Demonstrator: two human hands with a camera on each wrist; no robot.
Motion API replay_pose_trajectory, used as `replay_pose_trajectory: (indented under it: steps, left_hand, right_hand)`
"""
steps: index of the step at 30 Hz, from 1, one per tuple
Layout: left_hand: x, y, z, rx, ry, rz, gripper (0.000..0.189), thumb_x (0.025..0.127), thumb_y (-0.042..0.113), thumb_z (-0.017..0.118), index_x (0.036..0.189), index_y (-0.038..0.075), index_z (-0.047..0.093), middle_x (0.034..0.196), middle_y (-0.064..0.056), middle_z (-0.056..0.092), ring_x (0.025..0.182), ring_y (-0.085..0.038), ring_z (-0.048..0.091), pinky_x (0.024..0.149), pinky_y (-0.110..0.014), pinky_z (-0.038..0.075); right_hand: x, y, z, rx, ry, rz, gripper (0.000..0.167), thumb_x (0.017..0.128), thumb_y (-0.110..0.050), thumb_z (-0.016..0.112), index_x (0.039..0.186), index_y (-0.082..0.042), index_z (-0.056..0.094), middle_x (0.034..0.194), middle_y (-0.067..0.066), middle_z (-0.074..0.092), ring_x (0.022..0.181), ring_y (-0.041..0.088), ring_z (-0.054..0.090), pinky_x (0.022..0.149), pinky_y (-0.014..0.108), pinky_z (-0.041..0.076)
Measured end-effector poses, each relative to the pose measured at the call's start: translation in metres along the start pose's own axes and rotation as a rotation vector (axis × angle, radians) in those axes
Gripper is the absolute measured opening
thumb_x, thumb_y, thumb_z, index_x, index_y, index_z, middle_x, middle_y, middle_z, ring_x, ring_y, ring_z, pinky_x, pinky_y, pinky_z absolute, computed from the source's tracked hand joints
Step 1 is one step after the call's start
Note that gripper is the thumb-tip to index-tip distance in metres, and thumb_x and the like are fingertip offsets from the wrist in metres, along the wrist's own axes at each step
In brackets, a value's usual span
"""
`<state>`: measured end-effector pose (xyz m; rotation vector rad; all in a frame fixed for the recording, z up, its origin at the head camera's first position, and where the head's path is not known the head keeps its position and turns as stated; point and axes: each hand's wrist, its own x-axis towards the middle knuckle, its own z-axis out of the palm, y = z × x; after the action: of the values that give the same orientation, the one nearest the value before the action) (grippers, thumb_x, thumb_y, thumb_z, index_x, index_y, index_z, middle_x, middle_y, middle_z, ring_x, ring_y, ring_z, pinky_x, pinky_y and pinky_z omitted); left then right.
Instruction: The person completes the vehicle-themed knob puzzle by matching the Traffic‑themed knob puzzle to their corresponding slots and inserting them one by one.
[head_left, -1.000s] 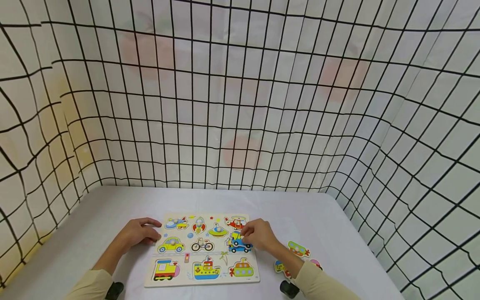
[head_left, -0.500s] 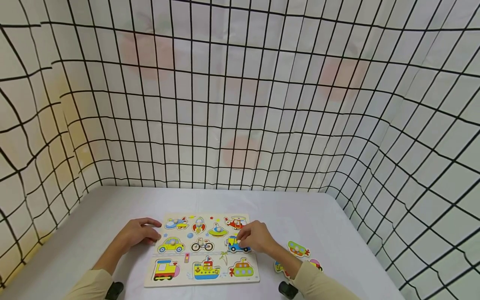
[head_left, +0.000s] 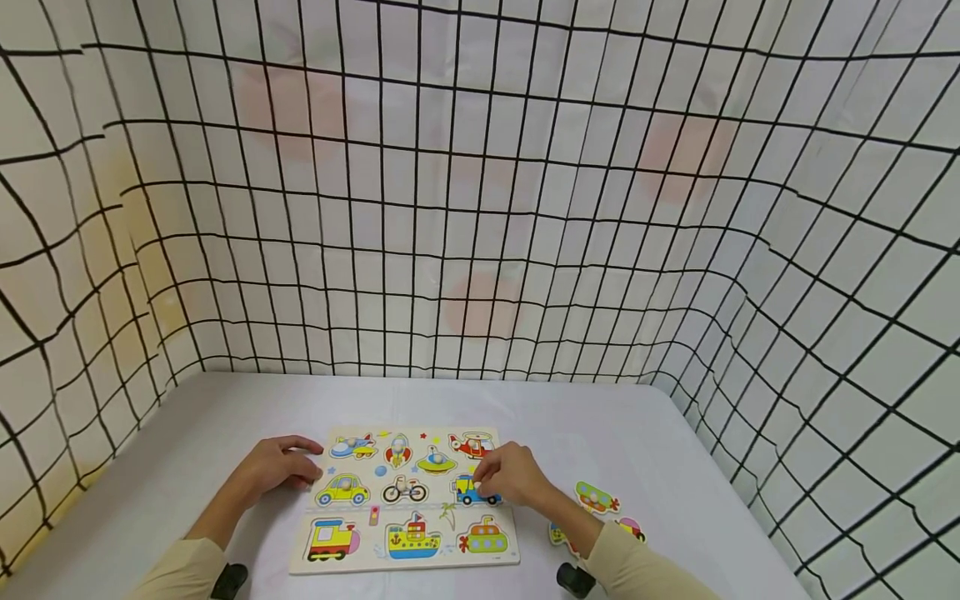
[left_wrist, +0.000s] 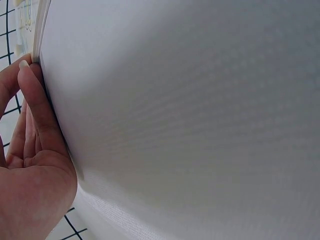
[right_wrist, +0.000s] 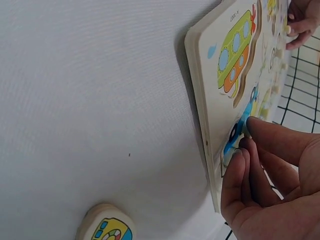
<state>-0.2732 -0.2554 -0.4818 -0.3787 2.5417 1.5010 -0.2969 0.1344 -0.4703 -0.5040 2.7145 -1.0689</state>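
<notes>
Beige sleeves (head_left: 180,570); bare hands (head_left: 514,474); two dark wrist cameras (head_left: 576,580), seemingly rounded in shape.

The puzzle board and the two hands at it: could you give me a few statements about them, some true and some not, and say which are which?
1. The right hand pinches the blue truck piece. True.
2. The left hand rests well away from the puzzle board. False: the left hand touches its left edge.
3. The bicycle sits between the yellow car and the blue truck piece. True.
4. The loose pieces lie left of the puzzle board. False: they lie to its right.
</notes>
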Motion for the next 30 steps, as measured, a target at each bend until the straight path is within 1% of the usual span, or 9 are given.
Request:
replay_pose_trajectory:
  steps: [7, 11, 16, 19, 22, 25, 30]
  left_hand:
    - [0.001, 0.0, -0.001, 0.007, 0.003, -0.002, 0.048, 0.082, 0.015, 0.078, 0.125, 0.0, 0.066, 0.081, -0.006, 0.07, 0.067, -0.021, 0.062, 0.065, -0.03, 0.051]
    - [0.001, 0.0, -0.001, 0.012, -0.003, -0.003, 0.048, 0.082, 0.016, 0.078, 0.125, 0.0, 0.066, 0.081, -0.006, 0.07, 0.068, -0.021, 0.062, 0.066, -0.03, 0.051]
    - [0.002, -0.001, -0.001, 0.008, -0.007, -0.005, 0.048, 0.082, 0.016, 0.078, 0.125, 0.0, 0.066, 0.081, -0.006, 0.07, 0.067, -0.021, 0.062, 0.067, -0.031, 0.05]
    - [0.002, -0.002, -0.001, 0.005, -0.007, -0.009, 0.048, 0.082, 0.017, 0.078, 0.125, 0.001, 0.066, 0.082, -0.006, 0.071, 0.067, -0.021, 0.062, 0.066, -0.03, 0.05]
    - [0.003, -0.003, -0.001, 0.009, -0.013, -0.005, 0.048, 0.082, 0.017, 0.078, 0.126, 0.001, 0.066, 0.082, -0.006, 0.071, 0.067, -0.021, 0.062, 0.066, -0.03, 0.05]
    - [0.003, -0.003, -0.001, 0.004, -0.012, -0.011, 0.048, 0.081, 0.017, 0.079, 0.125, 0.001, 0.066, 0.082, -0.006, 0.071, 0.067, -0.021, 0.062, 0.066, -0.03, 0.05]
    - [0.003, -0.003, -0.001, 0.007, -0.014, -0.011, 0.048, 0.081, 0.018, 0.078, 0.125, 0.001, 0.066, 0.082, -0.006, 0.071, 0.067, -0.021, 0.063, 0.066, -0.03, 0.049]
  right_hand:
    - [0.0, -0.001, -0.001, 0.005, 0.0, 0.007, 0.007, 0.08, -0.007, 0.083, 0.086, -0.008, 0.079, 0.074, -0.004, 0.068, 0.069, 0.01, 0.057, 0.061, 0.022, 0.047]
    - [-0.002, -0.001, -0.001, 0.017, -0.002, 0.009, 0.007, 0.079, -0.007, 0.083, 0.085, -0.008, 0.079, 0.074, -0.004, 0.068, 0.069, 0.011, 0.057, 0.061, 0.023, 0.046]
    - [-0.004, 0.002, -0.004, -0.001, 0.011, 0.014, 0.01, 0.079, -0.011, 0.084, 0.087, -0.011, 0.08, 0.074, -0.004, 0.068, 0.07, 0.011, 0.058, 0.06, 0.024, 0.045]
    - [-0.004, 0.004, -0.01, -0.004, 0.032, 0.025, 0.015, 0.078, -0.011, 0.085, 0.092, -0.011, 0.08, 0.075, -0.005, 0.069, 0.072, 0.011, 0.058, 0.061, 0.025, 0.045]
    - [-0.004, 0.006, -0.017, 0.02, 0.053, 0.038, 0.018, 0.078, -0.011, 0.084, 0.095, -0.009, 0.08, 0.076, -0.004, 0.07, 0.071, 0.012, 0.058, 0.061, 0.026, 0.045]
    - [-0.004, 0.009, -0.026, 0.038, 0.07, 0.053, 0.018, 0.079, -0.011, 0.084, 0.096, -0.008, 0.079, 0.076, -0.003, 0.069, 0.068, 0.014, 0.057, 0.059, 0.028, 0.045]
    - [-0.003, 0.016, -0.039, 0.03, 0.106, 0.09, 0.017, 0.079, -0.014, 0.085, 0.094, -0.01, 0.079, 0.076, -0.002, 0.067, 0.066, 0.016, 0.056, 0.058, 0.029, 0.045]
